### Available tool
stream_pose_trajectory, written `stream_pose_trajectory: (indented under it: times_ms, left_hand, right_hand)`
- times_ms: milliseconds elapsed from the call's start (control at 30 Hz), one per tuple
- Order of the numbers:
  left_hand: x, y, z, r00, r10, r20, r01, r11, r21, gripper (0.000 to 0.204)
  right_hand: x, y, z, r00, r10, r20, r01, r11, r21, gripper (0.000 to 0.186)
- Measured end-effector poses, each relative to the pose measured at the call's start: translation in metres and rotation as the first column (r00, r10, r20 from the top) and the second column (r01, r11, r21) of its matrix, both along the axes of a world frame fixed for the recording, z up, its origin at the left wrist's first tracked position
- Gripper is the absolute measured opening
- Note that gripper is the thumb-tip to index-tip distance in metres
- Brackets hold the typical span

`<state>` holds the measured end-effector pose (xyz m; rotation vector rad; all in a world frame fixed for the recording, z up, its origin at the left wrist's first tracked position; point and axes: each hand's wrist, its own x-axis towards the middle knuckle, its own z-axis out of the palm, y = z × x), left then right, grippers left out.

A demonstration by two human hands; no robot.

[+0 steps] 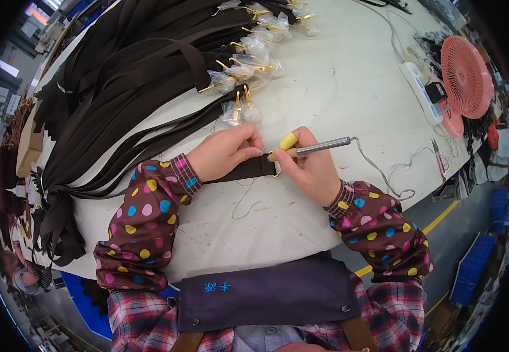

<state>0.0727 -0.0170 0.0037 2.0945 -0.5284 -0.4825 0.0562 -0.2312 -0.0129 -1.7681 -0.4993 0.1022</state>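
A dark brown strap [248,168] lies flat across the near middle of the white table [336,88], a wide smooth band running left under the sleeve; a small gold-coloured clasp [277,173] shows at its right end. The left hand [225,151] presses down on the strap, fingers curled closed over its top edge near that end. The right hand [310,167] is closed around a metal pen-shaped tool [322,146] with a trailing cord, a yellow cover on one fingertip, the tool's tip meeting the strap's end. Far left, a heap of similar dark straps [125,88] fans out, their gold ends wrapped in clear plastic. A pink fan [464,76] stands far right.
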Motion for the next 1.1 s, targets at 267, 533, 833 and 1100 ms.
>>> stream_pose_trajectory:
  times_ms: [267,533,833,1100]
  left_hand:
    - [0.0,0.0,-0.003,1.0,0.01,0.027,-0.011,1.0,0.014,0.01]
    - [0.0,0.0,-0.002,0.999,0.015,0.039,-0.016,1.0,0.026,0.011]
    - [0.001,0.0,0.0,0.998,0.051,0.025,-0.052,0.997,0.051,0.014]
    - [0.001,0.001,-0.011,0.961,-0.045,0.273,0.025,0.997,0.076,0.01]
  right_hand:
    - [0.002,0.001,-0.002,1.0,0.007,-0.026,-0.008,0.999,-0.051,0.02]
    - [0.003,0.001,-0.002,0.999,0.017,-0.047,-0.021,0.996,-0.082,0.02]
    - [0.003,0.002,-0.002,1.0,-0.009,-0.018,0.007,0.997,-0.078,0.02]
    - [0.003,0.001,-0.006,0.999,-0.048,0.003,0.048,0.999,-0.012,0.019]
